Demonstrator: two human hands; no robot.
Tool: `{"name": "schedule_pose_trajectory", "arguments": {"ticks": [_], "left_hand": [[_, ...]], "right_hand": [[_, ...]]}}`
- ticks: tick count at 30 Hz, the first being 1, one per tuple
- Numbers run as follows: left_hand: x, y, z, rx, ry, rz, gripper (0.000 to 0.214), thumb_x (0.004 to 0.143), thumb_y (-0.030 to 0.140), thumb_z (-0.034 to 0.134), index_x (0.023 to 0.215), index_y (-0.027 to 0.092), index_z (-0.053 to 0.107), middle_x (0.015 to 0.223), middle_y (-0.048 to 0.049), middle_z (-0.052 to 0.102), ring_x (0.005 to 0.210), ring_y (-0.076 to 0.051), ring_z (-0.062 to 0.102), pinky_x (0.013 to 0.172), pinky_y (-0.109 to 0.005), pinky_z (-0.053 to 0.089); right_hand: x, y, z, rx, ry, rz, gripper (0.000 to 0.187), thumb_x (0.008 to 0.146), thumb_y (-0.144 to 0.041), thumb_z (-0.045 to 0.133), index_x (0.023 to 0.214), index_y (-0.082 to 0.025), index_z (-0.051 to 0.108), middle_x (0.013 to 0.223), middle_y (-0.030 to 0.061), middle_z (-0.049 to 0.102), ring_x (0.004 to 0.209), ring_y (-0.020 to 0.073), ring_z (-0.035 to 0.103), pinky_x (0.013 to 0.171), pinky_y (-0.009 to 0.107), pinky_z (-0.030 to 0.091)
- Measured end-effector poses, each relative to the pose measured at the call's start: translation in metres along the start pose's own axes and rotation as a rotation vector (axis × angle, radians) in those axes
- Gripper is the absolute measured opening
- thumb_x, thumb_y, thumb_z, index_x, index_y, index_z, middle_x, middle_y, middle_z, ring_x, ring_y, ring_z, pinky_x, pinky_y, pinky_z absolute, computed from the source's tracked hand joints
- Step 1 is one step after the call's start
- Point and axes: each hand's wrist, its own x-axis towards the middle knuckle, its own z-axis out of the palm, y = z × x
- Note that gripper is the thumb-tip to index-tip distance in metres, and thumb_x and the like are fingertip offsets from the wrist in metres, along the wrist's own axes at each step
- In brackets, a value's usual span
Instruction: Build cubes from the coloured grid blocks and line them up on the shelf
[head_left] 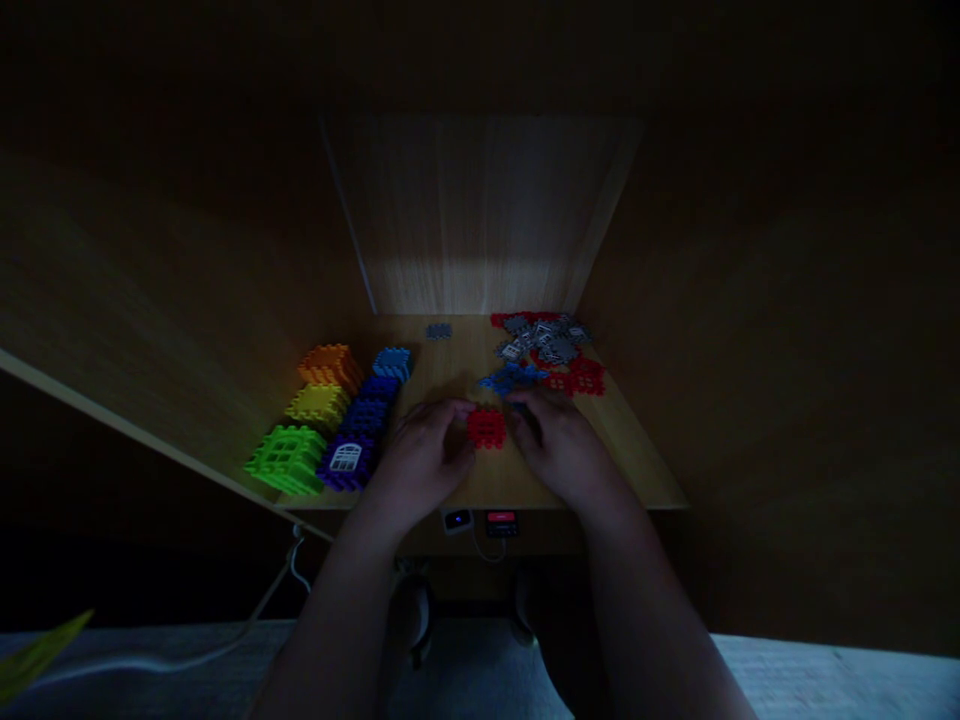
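Note:
A red interlocking plastic tile with toothed edges is at the shelf's front middle, between my hands. My left hand curls around its left edge, with index finger and thumb at its corners. My right hand is to the right of the tile, fingers bent inward. A bit of dark blue shows at the right fingertips; its shape is too dim to make out. Just beyond those fingers lie loose blue tiles. A heap of grey tiles lies behind them, with red window tiles beside it.
At the left stand stacks of orange, yellow, green, light blue and purple tiles. A single grey tile lies at the back. Wooden walls enclose the shelf. Two small devices with a cable sit below its front edge.

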Motion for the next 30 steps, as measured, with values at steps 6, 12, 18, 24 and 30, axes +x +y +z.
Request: {"name": "schedule_pose_trajectory", "arguments": {"ticks": [6, 12, 18, 24, 30], "left_hand": [[-0.001, 0.0, 0.0, -0.003, -0.012, -0.012, 0.036, 0.093, 0.016, 0.071, 0.129, 0.025, 0.067, 0.134, -0.0061, 0.077, 0.13, -0.029, 0.071, 0.117, -0.05, 0.054], [0.0, 0.001, -0.002, 0.006, -0.014, -0.009, 0.038, 0.093, 0.016, 0.072, 0.13, 0.025, 0.067, 0.135, -0.007, 0.077, 0.131, -0.03, 0.07, 0.117, -0.05, 0.053], [0.0, 0.002, -0.002, 0.009, -0.004, 0.0, 0.035, 0.093, 0.016, 0.071, 0.127, 0.024, 0.068, 0.132, -0.0074, 0.078, 0.129, -0.03, 0.071, 0.116, -0.05, 0.054], [0.0, 0.002, -0.002, 0.003, -0.017, -0.012, 0.036, 0.094, 0.017, 0.071, 0.129, 0.024, 0.067, 0.134, -0.0074, 0.077, 0.13, -0.03, 0.07, 0.117, -0.052, 0.053], [0.001, 0.006, -0.004, 0.016, -0.001, 0.0, 0.035, 0.093, 0.017, 0.071, 0.126, 0.025, 0.068, 0.132, -0.0076, 0.078, 0.129, -0.031, 0.071, 0.116, -0.052, 0.054]], "right_hand": [[-0.002, 0.007, -0.003, -0.277, 0.169, 0.255, 0.034, 0.101, -0.015, 0.051, 0.123, -0.013, 0.076, 0.124, 0.0165, 0.078, 0.12, 0.0338, 0.068, 0.112, 0.05, 0.049], [-0.003, -0.001, -0.005, -0.397, 0.065, 0.4, 0.032, 0.098, -0.023, 0.06, 0.124, -0.019, 0.079, 0.125, 0.0167, 0.077, 0.12, 0.0372, 0.065, 0.102, 0.05, 0.05], [-0.004, -0.002, -0.007, -0.448, 0.079, 0.466, 0.029, 0.097, -0.027, 0.064, 0.12, -0.019, 0.079, 0.13, 0.0181, 0.073, 0.123, 0.0382, 0.061, 0.098, 0.049, 0.05], [-0.007, 0.0, -0.004, -0.433, 0.129, 0.41, 0.017, 0.096, -0.028, 0.065, 0.105, -0.02, 0.077, 0.115, 0.0205, 0.076, 0.112, 0.04, 0.065, 0.087, 0.051, 0.053], [-0.009, 0.006, 0.001, -0.416, 0.224, 0.349, 0.02, 0.095, -0.038, 0.072, 0.105, -0.022, 0.076, 0.121, 0.0214, 0.073, 0.111, 0.0398, 0.065, 0.087, 0.053, 0.054]]}}
